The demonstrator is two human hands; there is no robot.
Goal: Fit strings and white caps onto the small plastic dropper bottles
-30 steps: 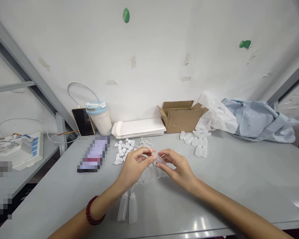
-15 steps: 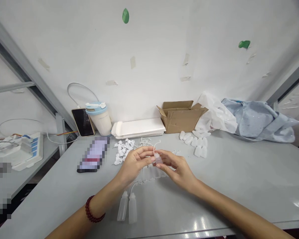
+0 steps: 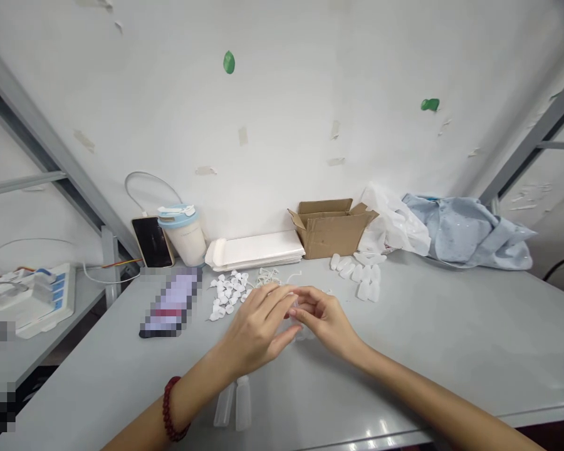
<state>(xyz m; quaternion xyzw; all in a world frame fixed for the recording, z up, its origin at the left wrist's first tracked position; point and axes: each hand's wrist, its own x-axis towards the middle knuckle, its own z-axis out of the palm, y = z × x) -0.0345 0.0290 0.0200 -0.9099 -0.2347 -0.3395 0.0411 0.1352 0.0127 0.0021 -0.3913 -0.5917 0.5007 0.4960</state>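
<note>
My right hand (image 3: 328, 321) pinches a small translucent plastic bottle (image 3: 294, 305) between thumb and fingers; most of the bottle is hidden. My left hand (image 3: 259, 324) arches over its upper end, fingers stretched out and thumb held apart. A thin curved white tube (image 3: 293, 275) sticks up beyond the fingertips. Beneath the hands, more translucent bottles (image 3: 304, 333) lie partly covered. Two further bottles, a right one (image 3: 243, 406) and a left one (image 3: 224, 407), lie near my left wrist. Small white caps (image 3: 229, 292) are heaped left of the hands, beside thin curved tubes (image 3: 269, 275).
Flat white boxes (image 3: 258, 247) and an opened cardboard box (image 3: 333, 232) stand along the wall. Right of them are a white plastic bag (image 3: 395, 225) and blue cloth (image 3: 470, 232). Loose translucent pieces (image 3: 364, 275) lie before the box. Phones, a cup (image 3: 185, 238) and a power strip (image 3: 59, 297) are leftward.
My left hand has turned over the bottle, its thumb coming off it and its fingers straightening. My right hand keeps its pinch. The view has tilted up and shifted slightly right.
</note>
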